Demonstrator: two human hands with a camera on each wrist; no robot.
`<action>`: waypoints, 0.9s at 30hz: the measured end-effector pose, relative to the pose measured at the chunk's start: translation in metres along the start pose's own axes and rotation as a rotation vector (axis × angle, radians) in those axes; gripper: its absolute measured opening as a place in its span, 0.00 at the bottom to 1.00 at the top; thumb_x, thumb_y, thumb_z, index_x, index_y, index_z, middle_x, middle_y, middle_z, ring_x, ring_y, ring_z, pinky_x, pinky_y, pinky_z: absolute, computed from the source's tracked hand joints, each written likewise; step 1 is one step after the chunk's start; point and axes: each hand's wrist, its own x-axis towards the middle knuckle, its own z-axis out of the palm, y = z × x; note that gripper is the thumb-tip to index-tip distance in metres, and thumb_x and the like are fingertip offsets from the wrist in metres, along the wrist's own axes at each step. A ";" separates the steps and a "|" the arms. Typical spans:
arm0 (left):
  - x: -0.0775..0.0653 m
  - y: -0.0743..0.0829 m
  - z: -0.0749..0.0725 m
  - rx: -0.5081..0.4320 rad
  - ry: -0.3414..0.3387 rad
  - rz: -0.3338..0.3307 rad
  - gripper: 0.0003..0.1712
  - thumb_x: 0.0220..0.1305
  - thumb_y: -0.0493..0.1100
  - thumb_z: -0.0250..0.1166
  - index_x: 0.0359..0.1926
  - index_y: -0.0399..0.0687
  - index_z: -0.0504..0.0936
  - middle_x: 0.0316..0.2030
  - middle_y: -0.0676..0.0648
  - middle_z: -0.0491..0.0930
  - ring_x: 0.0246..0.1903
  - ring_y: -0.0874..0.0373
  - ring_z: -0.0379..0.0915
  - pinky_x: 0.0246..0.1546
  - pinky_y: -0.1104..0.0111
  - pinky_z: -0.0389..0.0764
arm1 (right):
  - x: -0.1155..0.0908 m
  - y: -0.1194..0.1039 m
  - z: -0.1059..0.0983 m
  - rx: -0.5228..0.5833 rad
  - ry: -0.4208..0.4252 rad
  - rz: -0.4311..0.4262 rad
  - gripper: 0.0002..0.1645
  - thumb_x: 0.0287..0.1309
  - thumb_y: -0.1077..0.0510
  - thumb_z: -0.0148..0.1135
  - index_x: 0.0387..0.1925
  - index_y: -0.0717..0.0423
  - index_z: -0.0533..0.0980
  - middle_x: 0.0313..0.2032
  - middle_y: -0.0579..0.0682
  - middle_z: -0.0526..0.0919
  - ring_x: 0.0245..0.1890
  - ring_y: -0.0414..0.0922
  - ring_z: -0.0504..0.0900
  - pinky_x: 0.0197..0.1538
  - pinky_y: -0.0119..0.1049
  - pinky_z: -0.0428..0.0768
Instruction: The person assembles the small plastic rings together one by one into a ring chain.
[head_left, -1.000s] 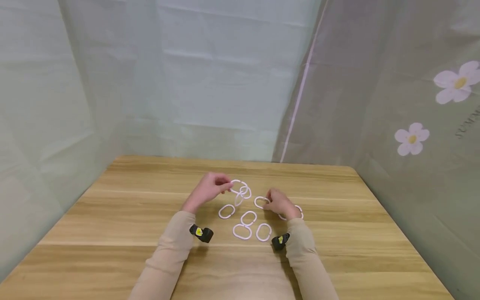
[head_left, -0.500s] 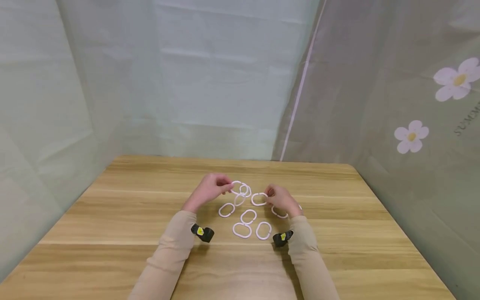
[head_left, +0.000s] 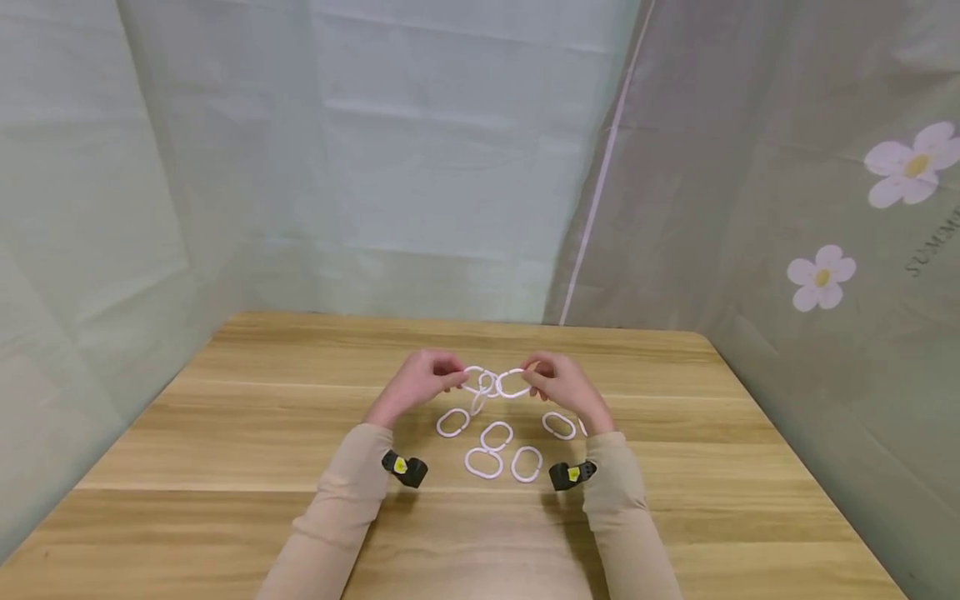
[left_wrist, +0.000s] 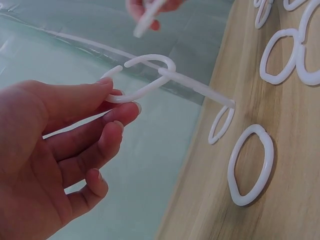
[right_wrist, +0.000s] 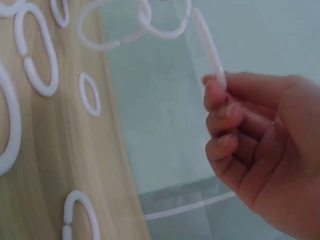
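My left hand (head_left: 420,382) pinches a white oval plastic shower curtain ring (left_wrist: 145,92) between thumb and fingers. Its gap lies near the thumb in the left wrist view. A second ring (left_wrist: 200,89) is hooked through it, and a third ring (left_wrist: 221,125) dangles from that one. Opposite, my right hand (head_left: 564,385) pinches a single ring (right_wrist: 209,47) by one end, seen edge-on in the right wrist view. In the head view this ring overlaps the right side of the small chain.
Several loose rings lie on the wooden table (head_left: 225,500) before the hands, including a ring (head_left: 453,422) at left, a ring (head_left: 527,464) nearest the person and a ring (head_left: 558,426) at right. A pale curtain (head_left: 450,208) hangs behind the table.
My right hand has lifted its ring from the table and carried it leftward and away to the chain. A ring at right has come out from behind that hand. The left hand stays nearly still.
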 end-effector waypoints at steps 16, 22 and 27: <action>-0.002 0.008 0.002 0.067 -0.041 0.063 0.06 0.63 0.39 0.65 0.36 0.39 0.85 0.29 0.45 0.84 0.28 0.63 0.75 0.32 0.72 0.77 | 0.002 -0.016 0.008 -0.069 -0.068 -0.087 0.08 0.64 0.61 0.59 0.42 0.61 0.80 0.23 0.63 0.81 0.17 0.38 0.70 0.23 0.28 0.69; -0.001 0.008 0.008 0.097 -0.090 0.098 0.07 0.64 0.39 0.64 0.38 0.40 0.85 0.30 0.47 0.84 0.30 0.63 0.75 0.34 0.72 0.77 | 0.002 -0.011 0.010 -0.063 -0.058 -0.087 0.08 0.64 0.61 0.59 0.41 0.61 0.80 0.20 0.55 0.79 0.17 0.38 0.70 0.23 0.28 0.69; -0.001 0.007 0.012 0.114 -0.107 0.127 0.06 0.64 0.40 0.64 0.37 0.42 0.85 0.31 0.48 0.84 0.31 0.63 0.75 0.36 0.72 0.77 | 0.001 -0.006 0.012 -0.057 -0.048 -0.081 0.08 0.64 0.60 0.59 0.41 0.60 0.80 0.23 0.61 0.80 0.18 0.38 0.70 0.23 0.28 0.69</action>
